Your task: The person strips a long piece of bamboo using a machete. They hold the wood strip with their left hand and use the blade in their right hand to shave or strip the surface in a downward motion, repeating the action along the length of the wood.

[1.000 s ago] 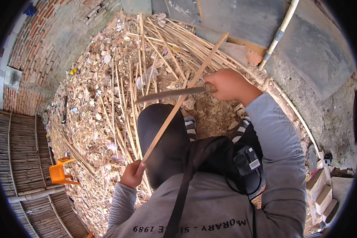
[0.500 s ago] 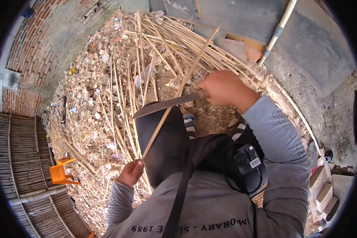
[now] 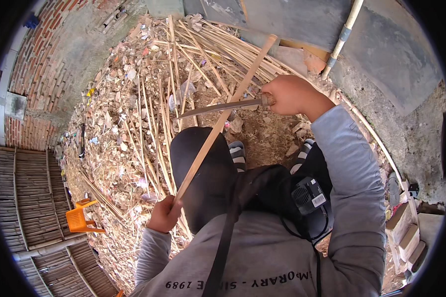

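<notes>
My left hand (image 3: 165, 214) is closed round the near end of a long pale bamboo strip (image 3: 209, 143). The strip slants up and away to the right, passing over my left knee. My right hand (image 3: 291, 97) grips the handle of a machete (image 3: 222, 106). Its long dark blade points left and crosses the strip beyond the knee; whether blade and strip touch I cannot tell. Several split bamboo strips (image 3: 171, 74) lie on the ground ahead, and a thicker bundle (image 3: 228, 43) of them rests at the far side.
Rubble and wood shavings (image 3: 104, 148) cover the ground. An orange plastic chair (image 3: 79, 218) stands at the left by a bamboo-slat panel (image 3: 32, 198). A pale pole (image 3: 343, 39) leans at the far right. Wood blocks (image 3: 405, 237) lie at the right. A black device (image 3: 308, 194) sits on my lap.
My right hand and the machete have moved away and slightly right. The bamboo strip has turned to show a broader face. My left hand has lowered slightly toward me.
</notes>
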A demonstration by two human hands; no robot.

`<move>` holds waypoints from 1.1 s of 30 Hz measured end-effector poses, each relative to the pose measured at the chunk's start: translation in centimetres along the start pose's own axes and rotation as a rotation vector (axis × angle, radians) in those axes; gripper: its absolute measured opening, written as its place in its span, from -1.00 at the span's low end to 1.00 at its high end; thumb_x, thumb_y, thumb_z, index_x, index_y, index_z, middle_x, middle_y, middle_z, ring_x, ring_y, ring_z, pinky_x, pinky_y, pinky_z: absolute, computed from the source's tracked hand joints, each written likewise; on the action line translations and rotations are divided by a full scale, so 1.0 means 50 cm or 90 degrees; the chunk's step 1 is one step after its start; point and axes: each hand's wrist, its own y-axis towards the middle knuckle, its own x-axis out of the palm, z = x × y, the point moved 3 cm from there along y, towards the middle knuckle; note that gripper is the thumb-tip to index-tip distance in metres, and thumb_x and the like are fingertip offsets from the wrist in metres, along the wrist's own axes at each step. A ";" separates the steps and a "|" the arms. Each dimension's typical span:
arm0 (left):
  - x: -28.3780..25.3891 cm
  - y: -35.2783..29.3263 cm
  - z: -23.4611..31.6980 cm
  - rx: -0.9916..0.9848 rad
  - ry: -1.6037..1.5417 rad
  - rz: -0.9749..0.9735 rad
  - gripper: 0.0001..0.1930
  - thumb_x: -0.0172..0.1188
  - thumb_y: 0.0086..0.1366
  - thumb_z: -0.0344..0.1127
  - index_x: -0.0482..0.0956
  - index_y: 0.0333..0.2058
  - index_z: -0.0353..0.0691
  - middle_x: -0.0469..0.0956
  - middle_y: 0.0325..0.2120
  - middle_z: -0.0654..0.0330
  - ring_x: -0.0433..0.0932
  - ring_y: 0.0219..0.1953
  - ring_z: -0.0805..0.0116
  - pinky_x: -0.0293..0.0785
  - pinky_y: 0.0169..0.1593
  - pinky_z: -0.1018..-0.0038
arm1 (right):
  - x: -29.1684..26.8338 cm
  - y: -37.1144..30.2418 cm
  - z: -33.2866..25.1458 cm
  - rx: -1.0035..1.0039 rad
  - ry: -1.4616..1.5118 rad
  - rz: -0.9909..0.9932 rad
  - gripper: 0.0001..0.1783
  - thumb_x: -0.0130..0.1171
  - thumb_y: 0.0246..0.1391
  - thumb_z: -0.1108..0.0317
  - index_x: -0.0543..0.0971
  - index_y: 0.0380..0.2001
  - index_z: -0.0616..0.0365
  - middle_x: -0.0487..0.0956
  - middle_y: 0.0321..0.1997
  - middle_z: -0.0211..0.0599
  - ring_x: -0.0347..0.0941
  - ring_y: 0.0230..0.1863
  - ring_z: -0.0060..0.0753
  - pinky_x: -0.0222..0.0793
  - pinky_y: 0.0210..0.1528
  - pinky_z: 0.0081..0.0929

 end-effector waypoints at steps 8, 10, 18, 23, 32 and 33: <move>0.014 -0.021 0.029 0.159 0.254 0.191 -0.75 0.21 0.34 -0.24 0.51 -0.44 -0.31 0.46 -0.71 0.04 0.49 -0.67 0.09 0.37 -0.53 0.27 | -0.012 -0.009 0.007 0.034 0.000 0.050 -0.62 0.31 -0.13 0.24 0.66 -0.16 0.06 0.66 -0.24 -0.04 0.59 -0.12 0.10 0.50 -0.06 -0.04; 0.019 -0.025 0.026 0.243 0.182 0.235 -0.76 0.21 0.34 -0.25 0.50 -0.42 -0.31 0.48 -0.68 0.00 0.51 -0.63 0.00 0.40 -0.50 0.22 | -0.006 -0.005 -0.007 0.004 -0.001 0.008 -0.60 0.32 -0.11 0.21 0.66 -0.14 0.06 0.66 -0.23 -0.03 0.60 -0.11 0.09 0.51 -0.06 -0.05; 0.020 -0.010 0.010 0.170 0.186 0.113 -0.71 0.14 0.40 -0.21 0.46 -0.42 -0.32 0.48 -0.65 -0.08 0.52 -0.59 -0.06 0.40 -0.47 0.20 | 0.015 -0.008 0.030 0.018 0.055 0.057 -0.54 0.36 -0.09 0.18 0.65 -0.07 0.07 0.65 -0.20 0.02 0.59 -0.10 0.11 0.50 -0.04 -0.06; 0.020 0.007 -0.021 0.152 0.136 0.086 -0.60 0.07 0.46 -0.11 0.41 -0.47 -0.33 0.43 -0.69 -0.04 0.46 -0.64 0.07 0.34 -0.50 0.24 | -0.004 -0.008 -0.015 -0.020 0.045 0.017 -0.50 0.39 -0.07 0.17 0.63 -0.06 0.19 0.64 -0.20 0.08 0.58 -0.10 0.12 0.48 -0.03 -0.11; 0.031 0.027 -0.022 0.190 0.103 0.103 -0.51 0.03 0.49 -0.05 0.38 -0.53 -0.34 0.36 -0.73 -0.02 0.39 -0.67 0.19 0.28 -0.52 0.25 | 0.017 0.012 0.043 0.019 0.166 0.133 -0.62 0.36 -0.08 0.21 0.62 -0.22 0.22 0.62 -0.29 0.06 0.57 -0.20 0.09 0.47 -0.13 -0.13; 0.031 0.023 -0.033 0.181 0.099 0.109 -0.51 0.03 0.49 -0.05 0.38 -0.53 -0.34 0.36 -0.73 -0.02 0.39 -0.67 0.19 0.28 -0.52 0.25 | 0.007 0.012 -0.020 -0.008 0.131 0.071 -0.64 0.36 -0.09 0.21 0.62 -0.25 0.20 0.62 -0.30 0.02 0.58 -0.22 0.09 0.47 -0.15 -0.12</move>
